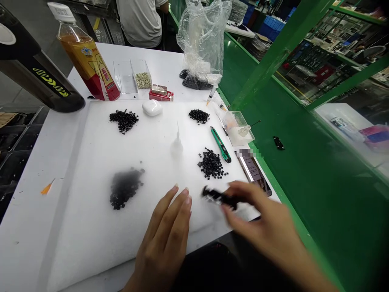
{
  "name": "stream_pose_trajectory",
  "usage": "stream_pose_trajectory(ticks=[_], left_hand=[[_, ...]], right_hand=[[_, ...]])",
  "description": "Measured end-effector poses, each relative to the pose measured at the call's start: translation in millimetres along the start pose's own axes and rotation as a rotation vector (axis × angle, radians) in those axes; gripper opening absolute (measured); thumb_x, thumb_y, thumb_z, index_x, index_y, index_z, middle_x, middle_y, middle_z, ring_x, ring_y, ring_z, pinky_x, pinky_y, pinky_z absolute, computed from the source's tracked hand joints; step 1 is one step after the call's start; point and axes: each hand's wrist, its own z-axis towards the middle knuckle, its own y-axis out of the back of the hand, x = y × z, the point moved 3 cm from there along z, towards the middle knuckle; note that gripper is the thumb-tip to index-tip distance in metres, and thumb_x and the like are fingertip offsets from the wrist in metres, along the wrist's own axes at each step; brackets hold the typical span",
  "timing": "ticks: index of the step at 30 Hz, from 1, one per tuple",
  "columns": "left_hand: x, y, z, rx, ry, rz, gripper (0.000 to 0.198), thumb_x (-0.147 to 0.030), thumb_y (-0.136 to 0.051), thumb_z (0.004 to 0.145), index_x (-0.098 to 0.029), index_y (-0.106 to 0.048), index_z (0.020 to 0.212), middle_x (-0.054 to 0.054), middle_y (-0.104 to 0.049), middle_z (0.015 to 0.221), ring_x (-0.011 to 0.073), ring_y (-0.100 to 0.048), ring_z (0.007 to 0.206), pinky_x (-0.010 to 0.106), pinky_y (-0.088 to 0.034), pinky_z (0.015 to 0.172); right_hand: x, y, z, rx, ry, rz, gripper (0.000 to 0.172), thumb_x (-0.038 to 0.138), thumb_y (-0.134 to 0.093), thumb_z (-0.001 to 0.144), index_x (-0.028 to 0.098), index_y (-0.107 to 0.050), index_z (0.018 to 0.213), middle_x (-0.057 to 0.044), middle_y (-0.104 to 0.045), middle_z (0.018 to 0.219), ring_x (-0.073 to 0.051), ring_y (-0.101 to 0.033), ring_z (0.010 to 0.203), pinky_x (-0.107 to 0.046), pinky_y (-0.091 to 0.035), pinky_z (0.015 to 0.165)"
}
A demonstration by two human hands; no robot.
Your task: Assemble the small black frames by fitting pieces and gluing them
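Observation:
My right hand (258,213) is blurred by motion and pinches a black ribbed strip (217,197) at its fingertips, just above a white foam pad (91,227). My left hand (162,239) rests on the pad's front part, holding nothing. Nearest to it lies a smudged heap of small black pieces (124,187). Another black heap (211,164) sits up and to the left of my right hand. Two smaller heaps (123,120) (198,116) lie towards the far edge of the pad.
A green utility knife (220,144) and a phone (253,172) lie at the pad's right. Behind it stand a drink bottle (88,67), a white case (152,108), a syringe (212,94) and small clear boxes (142,80). A green conveyor belt (304,162) runs along the right, and a seated person (139,20) is beyond the table.

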Motion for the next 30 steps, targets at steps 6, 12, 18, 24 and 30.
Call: stream_pose_trajectory(ticks=[6,12,18,24,30], left_hand=[[0,-3.3,9,-0.019,-0.039,0.075,0.048,0.006,-0.07,0.088,-0.002,-0.059,0.134,0.018,-0.066,0.133,0.0309,-0.058,0.134,0.043,-0.059,0.105],[3,-3.6,8,0.066,-0.148,0.142,0.034,-0.002,-0.066,0.094,-0.002,-0.063,0.128,0.02,-0.066,0.134,0.0386,-0.054,0.137,0.048,-0.055,0.105],[11,-6.4,6,0.065,-0.354,0.232,0.022,0.002,-0.055,0.097,-0.006,-0.071,0.109,0.016,-0.07,0.128,0.0413,-0.06,0.129,0.05,-0.051,0.102],[9,-6.2,12,0.033,-0.259,0.156,0.011,-0.001,-0.061,0.096,-0.006,-0.07,0.101,0.015,-0.074,0.11,0.0332,-0.067,0.114,0.046,-0.05,0.097],[1,-5.1,12,-0.008,-0.067,0.016,0.013,0.001,-0.063,0.093,-0.012,-0.064,0.091,0.01,-0.069,0.099,0.0252,-0.064,0.115,0.039,-0.051,0.099]], right_hand=[[-148,107,9,-0.486,-0.592,-0.408,0.054,0.056,-0.072,0.079,0.02,-0.062,0.117,-0.013,-0.076,0.104,-0.033,-0.072,0.105,-0.046,-0.052,0.098],[-228,117,-9,-0.454,-0.716,-0.502,0.053,0.048,-0.067,0.079,0.015,-0.06,0.12,-0.018,-0.075,0.106,-0.039,-0.07,0.106,-0.052,-0.052,0.093],[-238,120,8,-0.486,-0.719,-0.583,0.054,0.05,-0.064,0.09,0.017,-0.058,0.132,-0.014,-0.069,0.123,-0.034,-0.062,0.12,-0.053,-0.05,0.1],[-252,130,74,-0.405,-0.747,-0.517,0.04,0.044,-0.064,0.097,0.017,-0.062,0.126,-0.01,-0.064,0.127,-0.023,-0.064,0.112,-0.047,-0.055,0.097],[-248,121,98,-0.411,-0.781,-0.431,0.036,0.04,-0.065,0.097,0.017,-0.062,0.125,-0.009,-0.064,0.126,-0.022,-0.064,0.11,-0.045,-0.057,0.094]])
